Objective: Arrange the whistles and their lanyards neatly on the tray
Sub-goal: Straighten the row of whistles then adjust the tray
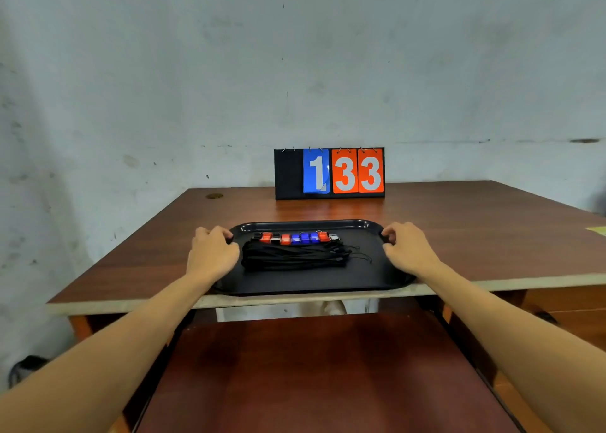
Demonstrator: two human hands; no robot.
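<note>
Whistles [296, 238] lined up in one row, red, black and blue, side by side across the far half of the black tray [311, 283]. Just in front of them, black lanyards [295, 256] gathered in a flat bundle, a few loose cord ends straying to the right. Tray set close to the near edge of the brown table [475, 236], front rim right at that edge. Left hand [211, 252] on the tray's left rim near the far corner, fingers curled over the lip, gripping it. Right hand [408, 249] mirrored on the right rim, fingers hooked over the lip, likewise grasping the tray. Both forearms bare and stretched forward, converging on the tray's two sides. Beyond the tray, near the wall, a flip scoreboard [329, 173] showing a blue 1 and two orange 3s.
</note>
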